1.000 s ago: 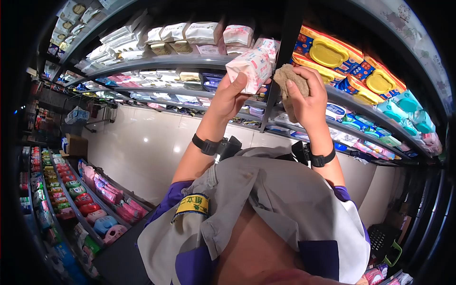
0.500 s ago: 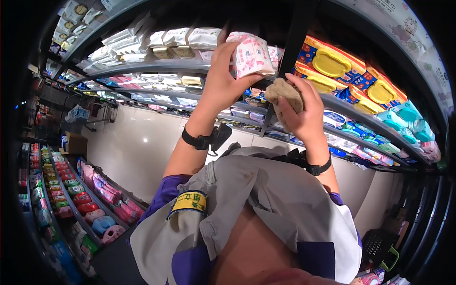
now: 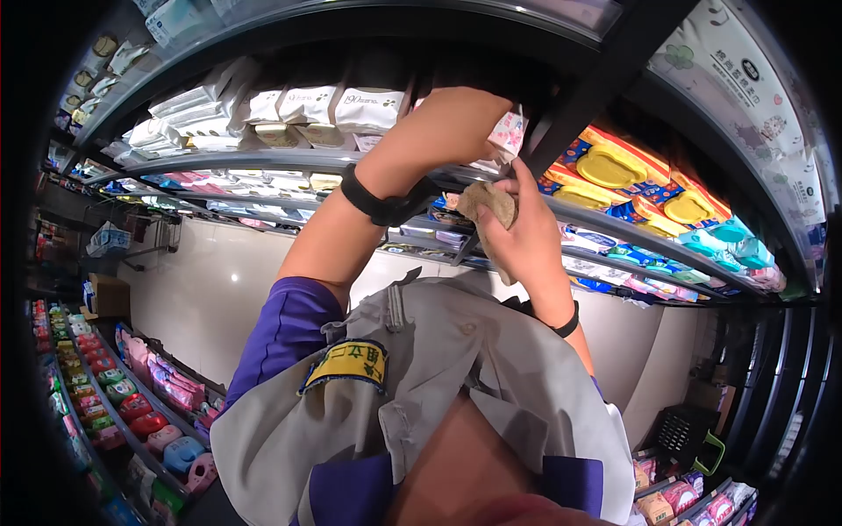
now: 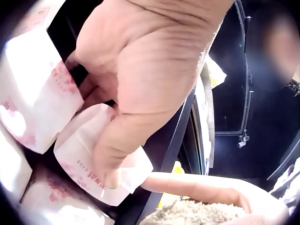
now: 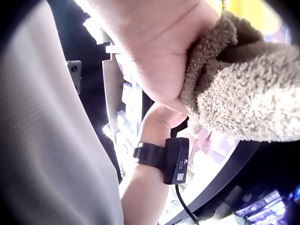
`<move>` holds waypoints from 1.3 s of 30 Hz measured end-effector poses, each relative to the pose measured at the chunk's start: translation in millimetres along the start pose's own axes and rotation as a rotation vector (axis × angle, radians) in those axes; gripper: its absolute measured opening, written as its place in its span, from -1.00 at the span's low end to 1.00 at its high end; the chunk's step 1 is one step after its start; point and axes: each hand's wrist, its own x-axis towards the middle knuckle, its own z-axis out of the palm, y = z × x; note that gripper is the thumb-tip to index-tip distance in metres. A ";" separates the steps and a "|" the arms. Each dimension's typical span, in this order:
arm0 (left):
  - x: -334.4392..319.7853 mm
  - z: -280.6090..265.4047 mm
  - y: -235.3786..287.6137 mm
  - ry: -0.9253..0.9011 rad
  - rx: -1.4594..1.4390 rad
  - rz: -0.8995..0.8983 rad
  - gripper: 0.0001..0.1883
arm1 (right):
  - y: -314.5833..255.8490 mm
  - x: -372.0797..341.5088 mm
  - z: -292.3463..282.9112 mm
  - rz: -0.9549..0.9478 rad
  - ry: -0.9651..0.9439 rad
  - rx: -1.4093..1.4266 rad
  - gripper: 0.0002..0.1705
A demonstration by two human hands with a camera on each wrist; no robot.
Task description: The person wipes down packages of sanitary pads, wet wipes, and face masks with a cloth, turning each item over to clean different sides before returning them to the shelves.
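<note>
My left hand (image 4: pixel 140 70) reaches deep into the shelf and grips a white soft pack with pink print (image 4: pixel 77 147). Its thumb lies along the front of the pack, while the other fingers go behind and are partly hidden. My right hand (image 3: pixel 533 232) holds a fuzzy brown cloth (image 3: pixel 493 206), bunched in the palm. The right index finger stretches toward the same pack, its tip right at the lower edge in the left wrist view. Similar white and pink packs (image 4: pixel 37 89) sit close beside it.
White packs (image 3: pixel 368 110) line the shelf to the left. Past a dark upright post (image 3: pixel 605 88) stand orange and blue packs with yellow lids (image 3: pixel 610 167). Lower shelves run beneath the hands. A black basket (image 3: pixel 680 434) is at the lower right.
The left hand has carried the pink-printed pack from in front of the shelf into it, turning its wrist over. The right hand with the cloth has shifted left and slightly down, index finger now extended.
</note>
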 end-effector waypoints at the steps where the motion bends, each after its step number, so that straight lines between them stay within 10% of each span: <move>1: 3.5 6.0 -5.2 -0.062 -0.020 0.000 -0.45 | -0.7 0.0 3.2 0.025 -0.002 -0.022 -0.16; 27: -26.1 18.2 -5.0 0.015 0.180 -0.019 -0.33 | 19.0 1.2 12.8 0.006 -0.020 -0.124 -0.32; 31: -51.0 28.6 0.2 0.437 0.307 0.121 -0.41 | 24.2 -4.4 10.8 -0.006 -0.018 -0.049 -0.32; 39: -134.0 59.4 17.2 0.550 -0.027 0.028 -0.73 | 46.0 -11.1 19.6 -0.055 0.003 0.127 -0.38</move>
